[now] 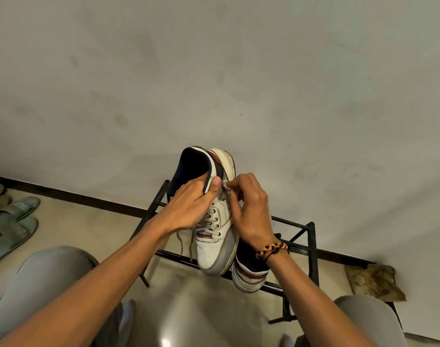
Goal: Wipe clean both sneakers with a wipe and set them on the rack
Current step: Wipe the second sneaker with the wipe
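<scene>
Head view, lower frame: a seated person's knees (51,279) flank two forearms reaching to frame centre. The left hand (188,206) grips the raised sneaker (217,236) by its collar, thumb on the side, likely steadying it toe-down so its side faces the right hand (251,211), which pinches a small wipe (225,187) against the upper near the heel. White leather looks scuffed, the sole edge grey, laces loose. A braided bracelet (271,250) circles the right wrist. Just behind, the second sneaker (249,274) sits on the black rack (311,246). Slippers (11,221) lie at far left.
</scene>
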